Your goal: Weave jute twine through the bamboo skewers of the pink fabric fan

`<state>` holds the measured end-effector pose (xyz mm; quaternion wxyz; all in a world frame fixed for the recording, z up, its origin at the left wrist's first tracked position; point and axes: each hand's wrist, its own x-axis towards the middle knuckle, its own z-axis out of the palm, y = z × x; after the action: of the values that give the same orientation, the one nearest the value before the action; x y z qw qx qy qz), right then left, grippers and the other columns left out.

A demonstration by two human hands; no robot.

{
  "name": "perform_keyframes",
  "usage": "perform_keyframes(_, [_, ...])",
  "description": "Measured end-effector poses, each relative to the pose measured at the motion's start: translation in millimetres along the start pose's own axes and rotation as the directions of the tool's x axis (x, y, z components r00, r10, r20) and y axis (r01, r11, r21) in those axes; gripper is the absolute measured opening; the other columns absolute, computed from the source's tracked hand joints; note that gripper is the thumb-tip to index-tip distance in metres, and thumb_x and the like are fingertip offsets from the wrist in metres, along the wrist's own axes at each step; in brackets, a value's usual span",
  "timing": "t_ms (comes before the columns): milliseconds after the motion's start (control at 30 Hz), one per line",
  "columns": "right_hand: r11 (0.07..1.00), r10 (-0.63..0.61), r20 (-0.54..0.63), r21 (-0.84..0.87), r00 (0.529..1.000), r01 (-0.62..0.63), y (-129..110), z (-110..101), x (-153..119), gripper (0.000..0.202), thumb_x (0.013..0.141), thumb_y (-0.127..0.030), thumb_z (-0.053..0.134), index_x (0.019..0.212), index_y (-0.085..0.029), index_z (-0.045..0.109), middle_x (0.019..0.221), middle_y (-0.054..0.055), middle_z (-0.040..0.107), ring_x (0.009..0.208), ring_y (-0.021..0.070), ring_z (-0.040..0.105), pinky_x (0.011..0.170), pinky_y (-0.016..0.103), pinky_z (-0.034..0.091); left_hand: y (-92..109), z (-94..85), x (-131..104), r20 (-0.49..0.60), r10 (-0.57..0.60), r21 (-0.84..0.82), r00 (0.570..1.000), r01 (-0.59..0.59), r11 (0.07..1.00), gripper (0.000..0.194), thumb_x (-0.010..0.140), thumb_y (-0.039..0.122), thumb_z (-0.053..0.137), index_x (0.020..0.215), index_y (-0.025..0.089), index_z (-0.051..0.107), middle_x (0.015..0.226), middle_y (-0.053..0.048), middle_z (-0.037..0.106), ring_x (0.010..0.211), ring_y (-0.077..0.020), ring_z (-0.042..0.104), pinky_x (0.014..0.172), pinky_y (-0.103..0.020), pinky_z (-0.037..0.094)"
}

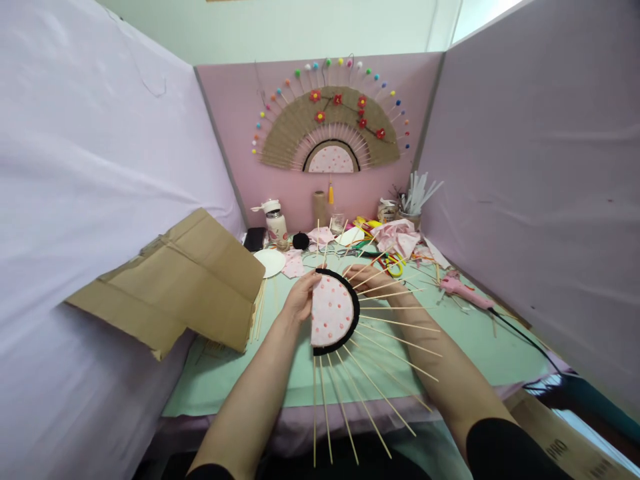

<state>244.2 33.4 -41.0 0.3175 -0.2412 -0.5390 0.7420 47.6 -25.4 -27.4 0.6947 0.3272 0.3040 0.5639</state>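
Left hand (300, 298) pinches the half-disc (332, 313) at eleven o'clock; right hand (367, 277), curled, grip unclear, could snap two-o'clock sticks (391, 294) by pressing

Pretty bright and even overall tbh, nearly blown out in the pale corner (485, 17) above the right wall (525, 153), way darker below the table edge (300, 403), with faint stripy shadows on the right forearm (424, 347), wide-angle stretch toward the sides, and probably slightly soft detail in the clutter (397, 237) at the back.
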Motion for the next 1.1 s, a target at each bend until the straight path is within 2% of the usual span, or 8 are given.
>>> perform_keyframes(67, [0.996, 0.085, 0.019, -0.042, 0.996, -0.085, 2.6, 6.6, -0.4, 0.026, 0.071, -0.024, 0.073, 0.09, -0.01, 0.062, 0.071, 0.003, 0.066, 0.056, 0.0106, 0.059, 0.049, 0.019, 0.043, -0.6, 1.1, -0.9, -0.004, -0.002, 0.007, 1.0, 0.002, 1.0, 0.037, 0.063, 0.013, 0.067, 0.1, 0.014, 0.063, 0.07, 0.001, 0.066, 0.06, -0.009, 0.058, 0.061, -0.02, 0.043])
perform_keyframes(167, [0.986, 0.151, 0.026, -0.073, 0.988, -0.149, 2.2, 10.1, -2.7, 0.025, 0.066, -0.02, 0.077, 0.084, -0.008, 0.065, 0.067, 0.003, 0.066, 0.052, 0.0103, 0.058, 0.047, 0.018, 0.042, -0.5, 3.0, -2.5, -0.009, -0.027, 0.02, 1.0, 0.027, 0.999, 0.038, 0.062, 0.012, 0.067, 0.1, 0.014, 0.064, 0.069, 0.001, 0.066, 0.058, -0.0088, 0.057, 0.058, -0.02, 0.042])
perform_keyframes(433, [0.991, 0.133, 0.032, -0.02, 0.991, -0.132, -4.5, 11.7, -10.9, 0.02, 0.065, -0.024, 0.076, 0.069, -0.013, 0.06, 0.058, -0.002, 0.061, 0.049, 0.0087, 0.055, 0.048, 0.019, 0.042, 0.5, 7.8, -8.4, 0.038, -0.136, 0.08, 0.99, 0.133, 0.988, 0.038, 0.059, 0.01, 0.071, 0.096, 0.012, 0.065, 0.065, -0.001, 0.066, 0.055, -0.0102, 0.058, 0.058, -0.022, 0.044])
perform_keyframes(600, [0.995, 0.095, 0.097, 0.007, 0.991, -0.096, -3.6, 13.9, -10.8, 0.02, 0.06, -0.019, 0.078, 0.067, -0.012, 0.06, 0.086, 0.005, 0.068, 0.065, 0.0127, 0.061, 0.055, 0.021, 0.044, -4.1, 8.3, -11.7, 0.114, -0.221, 0.191, 0.969, 0.197, 0.962, 0.039, 0.057, 0.012, 0.075, 0.095, 0.011, 0.066, 0.073, -0.007, 0.07, 0.059, -0.0148, 0.063, 0.062, -0.026, 0.047])
perform_keyframes(667, [0.997, 0.08, 0.112, 0.012, 0.991, -0.082, -2.7, 11.6, -9.9, 0.019, 0.061, -0.02, 0.077, 0.067, -0.012, 0.06, 0.087, 0.005, 0.068, 0.066, 0.0127, 0.061, 0.055, 0.021, 0.044, -4.0, 8.1, -12.1, 0.104, -0.217, 0.185, 0.971, 0.195, 0.963, 0.037, 0.057, 0.014, 0.076, 0.093, 0.011, 0.066, 0.073, -0.007, 0.07, 0.059, -0.0146, 0.063, 0.062, -0.026, 0.048])
perform_keyframes(800, [0.996, 0.081, 0.073, -0.039, 0.994, -0.079, -1.0, 2.6, -9.2, 0.019, 0.065, -0.023, 0.075, 0.072, -0.011, 0.062, 0.065, 0.002, 0.064, 0.055, 0.0105, 0.057, 0.051, 0.02, 0.042, 1.8, 5.4, -11.1, 0.112, -0.162, 0.133, 0.98, 0.147, 0.98, 0.045, 0.06, 0.014, 0.074, 0.104, 0.012, 0.064, 0.078, -0.007, 0.071, 0.06, -0.0136, 0.063, 0.063, -0.025, 0.048])
perform_keyframes(967, [0.998, 0.034, 0.106, -0.057, 0.994, -0.028, -0.6, -5.2, -12.0, 0.023, 0.067, -0.028, 0.075, 0.074, -0.01, 0.063, 0.072, 0.005, 0.065, 0.06, 0.0107, 0.057, 0.057, 0.022, 0.044, 10.2, 2.9, -10.5, 0.094, -0.039, 0.068, 0.995, 0.032, 0.997, 0.046, 0.062, 0.013, 0.071, 0.107, 0.013, 0.063, 0.094, -0.009, 0.071, 0.071, -0.0154, 0.066, 0.071, -0.026, 0.05])
perform_keyframes(1100, [0.998, -0.008, 0.163, -0.063, 0.987, 0.018, 0.0, -7.0, -13.3, 0.023, 0.07, -0.03, 0.072, 0.072, -0.009, 0.064, 0.064, 0.004, 0.06, 0.056, 0.0102, 0.053, 0.057, 0.023, 0.044, 11.4, 3.6, -11.4, 0.109, -0.017, 0.049, 0.994, 0.012, 0.999, 0.048, 0.061, 0.013, 0.071, 0.108, 0.014, 0.063, 0.108, -0.01, 0.067, 0.082, -0.0174, 0.066, 0.078, -0.029, 0.05])
